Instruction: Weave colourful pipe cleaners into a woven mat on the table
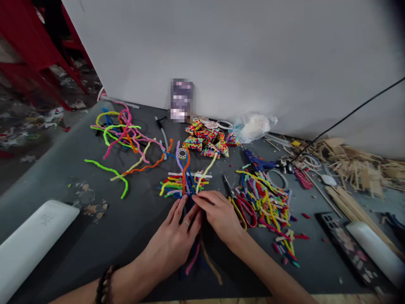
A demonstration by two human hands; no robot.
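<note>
A crossed bundle of colored pipe cleaners (175, 184) lies in the middle of the dark table, with long upright strands and short crosswise ones. My left hand (177, 232), with a ring on one finger, presses down on the lower part of the bundle, its fingers close together. Beside it my right hand (218, 213) pinches at the strands near the base of a pale yellow pipe cleaner (207, 173). The fingertips of both hands almost meet, and the strands beneath them are hidden. Loose ends, one pink (193, 258) and one tan (211, 264), stick out below my hands.
Scissors (242, 207) and a pile of cut pipe cleaners (268, 198) lie to the right. Finished multicolored woven pieces (207, 137) sit behind, near a glue gun (257, 161). Long pipe cleaners (126, 131) tangle at the left; a phone (344, 249) lies far right.
</note>
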